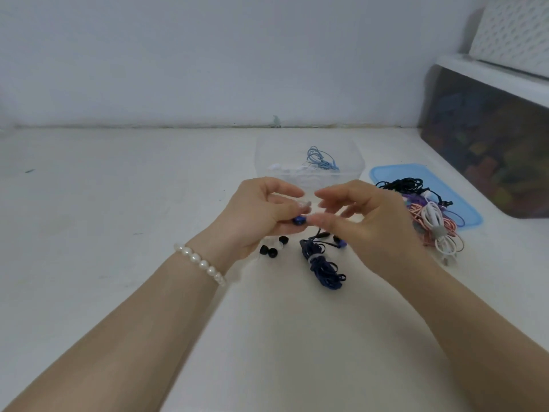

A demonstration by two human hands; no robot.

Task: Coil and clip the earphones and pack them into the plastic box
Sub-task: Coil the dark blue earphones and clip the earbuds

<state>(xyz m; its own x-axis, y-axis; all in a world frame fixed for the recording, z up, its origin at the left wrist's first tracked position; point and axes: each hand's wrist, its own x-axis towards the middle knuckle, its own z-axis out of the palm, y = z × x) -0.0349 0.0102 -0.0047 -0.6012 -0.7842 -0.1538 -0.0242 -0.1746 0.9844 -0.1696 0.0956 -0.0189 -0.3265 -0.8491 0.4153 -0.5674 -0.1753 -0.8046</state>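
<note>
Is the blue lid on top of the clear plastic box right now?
No, the blue lid lies flat on the table to the right of the clear plastic box, which stands open with light blue earphones inside.

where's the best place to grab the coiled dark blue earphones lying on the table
Pinch the dark blue earphones at the pale clip around the bundle's middle, coming from above with fingers on either long side. The coil lies flat and elongated, loose loops spilling at both ends, so the cinched waist looks the firmest spot. One earbud is held in the left hand.
</note>
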